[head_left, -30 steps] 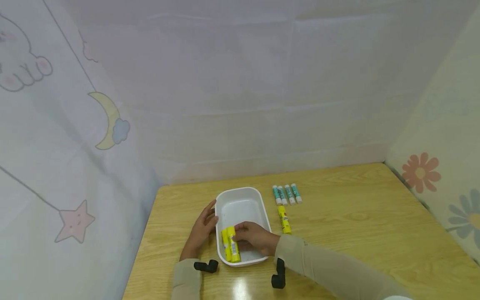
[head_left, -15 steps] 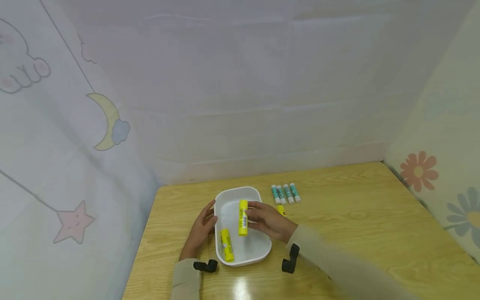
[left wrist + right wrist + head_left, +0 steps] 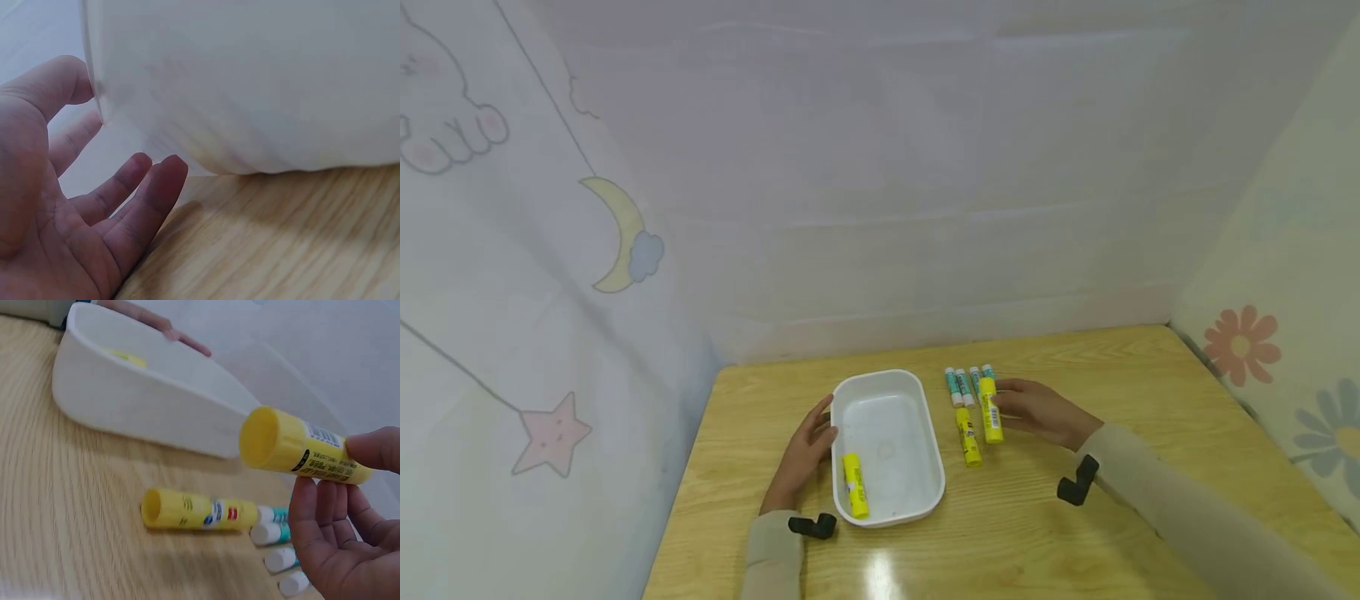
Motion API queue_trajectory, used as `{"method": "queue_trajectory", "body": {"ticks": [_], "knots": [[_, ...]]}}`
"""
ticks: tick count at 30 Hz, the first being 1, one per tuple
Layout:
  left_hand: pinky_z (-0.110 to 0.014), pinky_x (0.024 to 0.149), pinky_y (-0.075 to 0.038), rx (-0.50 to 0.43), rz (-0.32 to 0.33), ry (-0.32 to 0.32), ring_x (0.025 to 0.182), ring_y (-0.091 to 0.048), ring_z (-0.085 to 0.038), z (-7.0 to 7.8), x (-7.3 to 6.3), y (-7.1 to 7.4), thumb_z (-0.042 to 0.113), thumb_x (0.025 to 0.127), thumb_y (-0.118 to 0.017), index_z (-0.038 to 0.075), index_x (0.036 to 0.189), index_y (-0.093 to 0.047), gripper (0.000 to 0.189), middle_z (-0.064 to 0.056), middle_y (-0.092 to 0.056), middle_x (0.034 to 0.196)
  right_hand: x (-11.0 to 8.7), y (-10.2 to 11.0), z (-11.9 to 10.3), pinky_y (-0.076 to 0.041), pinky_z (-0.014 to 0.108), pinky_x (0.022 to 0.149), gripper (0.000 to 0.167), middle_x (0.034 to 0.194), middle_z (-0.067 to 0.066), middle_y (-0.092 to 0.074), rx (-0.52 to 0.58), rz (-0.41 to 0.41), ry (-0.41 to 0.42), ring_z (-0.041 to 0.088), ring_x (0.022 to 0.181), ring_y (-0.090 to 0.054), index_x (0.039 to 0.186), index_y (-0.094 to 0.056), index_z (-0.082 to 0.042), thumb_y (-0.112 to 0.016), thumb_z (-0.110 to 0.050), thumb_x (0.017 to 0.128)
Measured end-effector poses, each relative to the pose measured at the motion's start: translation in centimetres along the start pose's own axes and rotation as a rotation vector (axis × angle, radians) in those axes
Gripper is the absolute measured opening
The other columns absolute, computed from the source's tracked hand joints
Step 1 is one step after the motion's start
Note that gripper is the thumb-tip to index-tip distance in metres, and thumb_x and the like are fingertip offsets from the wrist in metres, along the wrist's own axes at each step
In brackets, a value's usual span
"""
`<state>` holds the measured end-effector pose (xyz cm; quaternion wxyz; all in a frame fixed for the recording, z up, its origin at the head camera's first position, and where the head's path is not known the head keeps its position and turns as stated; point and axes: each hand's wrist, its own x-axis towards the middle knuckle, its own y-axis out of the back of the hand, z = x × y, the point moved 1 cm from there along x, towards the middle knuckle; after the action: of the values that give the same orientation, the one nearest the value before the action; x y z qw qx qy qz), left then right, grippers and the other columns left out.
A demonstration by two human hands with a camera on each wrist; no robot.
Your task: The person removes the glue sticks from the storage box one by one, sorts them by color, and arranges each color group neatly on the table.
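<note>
My right hand (image 3: 1041, 410) pinches a yellow glue stick (image 3: 990, 410) between thumb and fingers, to the right of the white tray (image 3: 895, 442). In the right wrist view the held glue stick (image 3: 294, 442) is raised over the table, its round end and printed label showing. A second yellow glue stick (image 3: 968, 437) lies on the table just left of it. Another glue stick (image 3: 855, 486) lies inside the tray, along its left wall. My left hand (image 3: 803, 460) rests at the tray's left side, its loosely bent fingers (image 3: 128, 175) against the outer wall.
Several thinner white-and-teal glue sticks (image 3: 962, 388) lie side by side behind the yellow ones, partly covered by the held stick. The wooden table (image 3: 1120, 392) meets a printed cloth backdrop (image 3: 880, 250) at the back.
My right hand has lifted one yellow glue stick out of the tray and carried it right, over the table beside the other yellow stick. My left hand has stayed at the tray.
</note>
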<state>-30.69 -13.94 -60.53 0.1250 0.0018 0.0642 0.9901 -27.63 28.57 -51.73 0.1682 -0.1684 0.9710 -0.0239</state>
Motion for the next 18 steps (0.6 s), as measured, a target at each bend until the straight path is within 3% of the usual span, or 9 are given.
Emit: {"method": "queue_trajectory", "body": {"ticks": [4, 9, 15, 18], "knots": [[-0.047, 0.095, -0.049, -0.008, -0.017, -0.003, 0.129, -0.048, -0.037, 0.3, -0.1, 0.1, 0.019, 0.1, -0.056, 0.035, 0.15, -0.037, 0.055, -0.014, -0.043, 0.146, -0.8, 1.3, 1.7, -0.038, 0.049, 0.106, 0.067, 0.147, 0.026, -0.035, -0.134, 0.042, -0.074, 0.039, 0.134, -0.039, 0.148, -0.027, 0.006, -0.06, -0.024, 0.098], [-0.047, 0.095, -0.049, -0.016, -0.052, -0.005, 0.131, -0.044, -0.04, 0.6, 0.0, 0.3, 0.017, 0.101, -0.055, 0.028, 0.153, -0.032, 0.057, -0.02, -0.038, 0.149, -0.9, 1.3, 3.0, -0.047, 0.046, 0.098, 0.066, 0.138, 0.02, -0.049, -0.27, 0.105, -0.109, 0.033, 0.122, -0.053, 0.144, -0.037, 0.004, -0.065, -0.03, 0.094], [-0.045, 0.094, -0.05, -0.011, -0.087, -0.005, 0.129, -0.044, -0.043, 3.1, -1.0, 0.1, 0.019, 0.1, -0.057, 0.019, 0.154, -0.03, 0.06, -0.024, -0.038, 0.147, -0.2, 0.5, 4.0, -0.051, 0.042, 0.091, 0.063, 0.129, 0.015, -0.056, -0.248, 0.148, -0.132, 0.027, 0.113, -0.059, 0.139, -0.044, 0.003, -0.07, -0.028, 0.09], [-0.044, 0.094, -0.05, -0.008, -0.082, -0.006, 0.13, -0.044, -0.043, 3.4, -1.1, 0.0, 0.024, 0.099, -0.059, 0.02, 0.154, -0.031, 0.062, -0.024, -0.039, 0.147, 0.1, 0.3, 4.2, -0.051, 0.042, 0.092, 0.063, 0.129, 0.014, -0.056, -0.267, 0.142, -0.117, 0.026, 0.112, -0.059, 0.139, -0.044, 0.003, -0.07, -0.028, 0.091]]}}
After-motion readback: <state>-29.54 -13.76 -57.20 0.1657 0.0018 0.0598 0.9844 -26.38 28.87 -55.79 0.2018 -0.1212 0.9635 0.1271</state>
